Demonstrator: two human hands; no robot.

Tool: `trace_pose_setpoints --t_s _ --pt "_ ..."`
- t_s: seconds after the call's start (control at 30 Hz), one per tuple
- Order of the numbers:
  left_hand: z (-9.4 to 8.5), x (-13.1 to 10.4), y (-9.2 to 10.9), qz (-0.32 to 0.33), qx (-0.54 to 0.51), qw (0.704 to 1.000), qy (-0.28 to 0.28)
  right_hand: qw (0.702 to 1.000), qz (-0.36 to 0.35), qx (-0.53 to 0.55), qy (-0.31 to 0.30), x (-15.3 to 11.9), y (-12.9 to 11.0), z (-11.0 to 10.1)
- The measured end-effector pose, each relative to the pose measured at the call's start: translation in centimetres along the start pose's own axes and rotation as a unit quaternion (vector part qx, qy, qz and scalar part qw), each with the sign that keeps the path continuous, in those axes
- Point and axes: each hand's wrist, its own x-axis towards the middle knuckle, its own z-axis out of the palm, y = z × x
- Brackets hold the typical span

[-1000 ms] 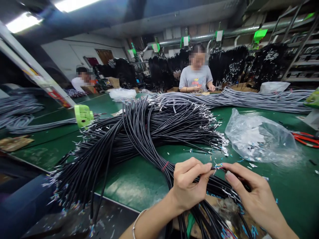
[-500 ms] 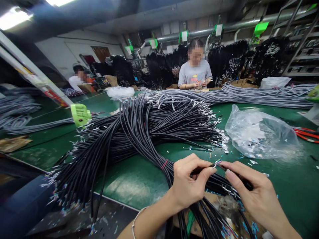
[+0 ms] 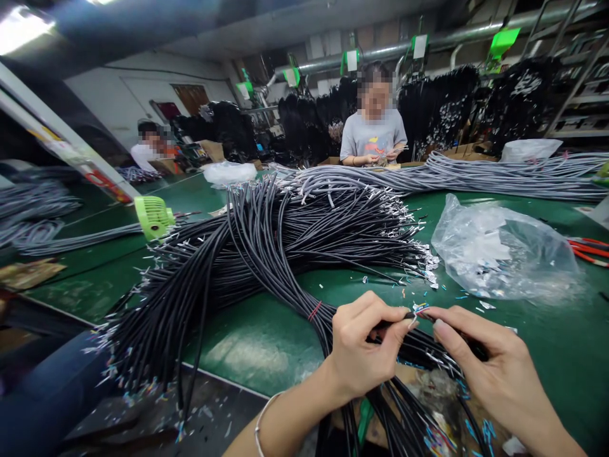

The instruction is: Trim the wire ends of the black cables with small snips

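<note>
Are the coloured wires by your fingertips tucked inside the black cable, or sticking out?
Sticking out: the coloured wires show past the black cable's end, between left hand and right hand.

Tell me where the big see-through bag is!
In the head view, the big clear plastic bag lies on the green table at the right, beyond the right hand and nearer than the grey cables.

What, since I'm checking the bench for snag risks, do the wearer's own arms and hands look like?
The left hand and right hand are both bare, without gloves. A thin, pale, rounded bangle circles the left arm near the wrist; nothing like it shows on the right. No sleeves or rings are in view.
</note>
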Motion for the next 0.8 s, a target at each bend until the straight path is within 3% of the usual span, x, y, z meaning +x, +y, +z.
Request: trace_pose_setpoints --t_s 0.23,0.43,0.6,0.7,0.8 --pt "0.1 -0.1 -0.3 0.069 0.029 0.997 0.022 0.992 0.096 0.060 -0.047 -0.1 0.3 0.0" --pt "0.3 -0.3 -0.6 0.109 0.074 0.991 0.026 0.990 0.120 0.069 -0.018 -0.2 0.6 0.3" --pt "0.3 -0.5 -0.7 0.111 0.078 0.990 0.029 0.967 0.184 0.163 -0.072 -0.3 0.6 0.5" --pt "0.3 -0.8 -1.0 0.129 0.111 0.985 0.026 0.967 0.186 0.159 -0.073 -0.4 0.7 0.5" --pt "0.3 -1.1 -1.2 0.157 0.149 0.976 0.025 0.985 0.144 0.093 -0.024 -0.5 1.0 0.5"
